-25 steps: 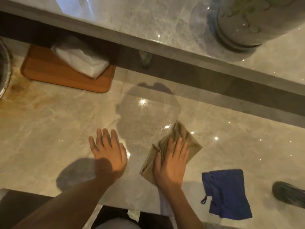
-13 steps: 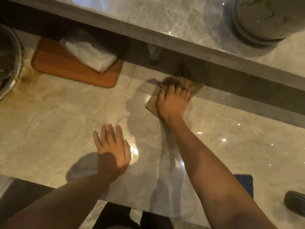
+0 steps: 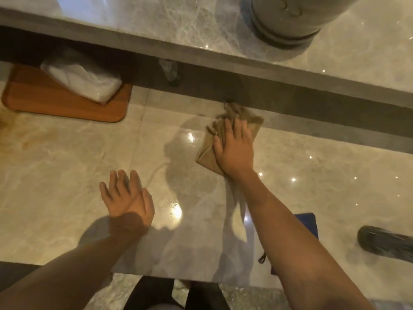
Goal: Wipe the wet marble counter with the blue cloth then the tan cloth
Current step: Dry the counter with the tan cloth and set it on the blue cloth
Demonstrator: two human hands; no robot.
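The tan cloth (image 3: 232, 121) lies bunched on the glossy marble counter (image 3: 67, 171), close to the dark back ledge. My right hand (image 3: 234, 151) presses flat on top of it, fingers spread and pointing away from me. My left hand (image 3: 127, 198) rests palm down on the bare marble nearer to me, holding nothing. The blue cloth (image 3: 309, 222) lies at the near right, mostly hidden under my right forearm; only a corner and a dark loop show.
An orange mat (image 3: 44, 99) with a white plastic-wrapped pack (image 3: 85, 79) sits at the back left. A raised marble shelf (image 3: 178, 23) carries a large grey vase base (image 3: 288, 25). A dark object (image 3: 384, 245) lies at the right edge.
My right hand pushed the tan cloth away from me to the back ledge, then drew it slightly back and to the right. My left hand stayed in place.
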